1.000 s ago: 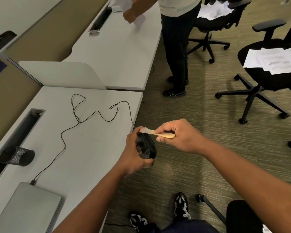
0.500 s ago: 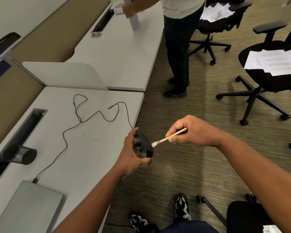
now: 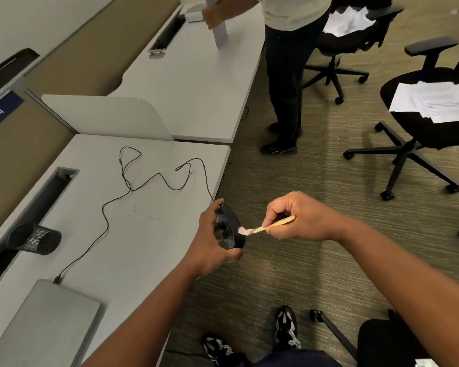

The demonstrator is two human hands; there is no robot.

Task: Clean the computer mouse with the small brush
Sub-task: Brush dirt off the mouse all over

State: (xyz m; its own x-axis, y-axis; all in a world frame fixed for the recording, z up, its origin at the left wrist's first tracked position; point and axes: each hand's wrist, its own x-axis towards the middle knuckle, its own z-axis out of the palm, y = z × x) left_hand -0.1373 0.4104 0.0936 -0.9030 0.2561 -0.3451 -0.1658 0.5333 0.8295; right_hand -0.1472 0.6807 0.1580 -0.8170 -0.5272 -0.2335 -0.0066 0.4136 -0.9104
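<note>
Left hand (image 3: 210, 241) gripped mouse (image 3: 229, 229) off desk edge; right hand (image 3: 297, 218) pinched brush (image 3: 265, 228), bristles touching. Risk: hard strokes could knock mouse loose, w/ cable (image 3: 143, 181) snagging.

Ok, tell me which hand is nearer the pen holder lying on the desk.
Left. The left hand is over the desk edge, right of the pen holder; the right hand is farther right, over carpet.

My white desk (image 3: 149, 234) carries a closed grey laptop (image 3: 45, 324), a looping black cable (image 3: 133, 189) plugged into it, and a tipped-over mesh cup (image 3: 36, 238).
</note>
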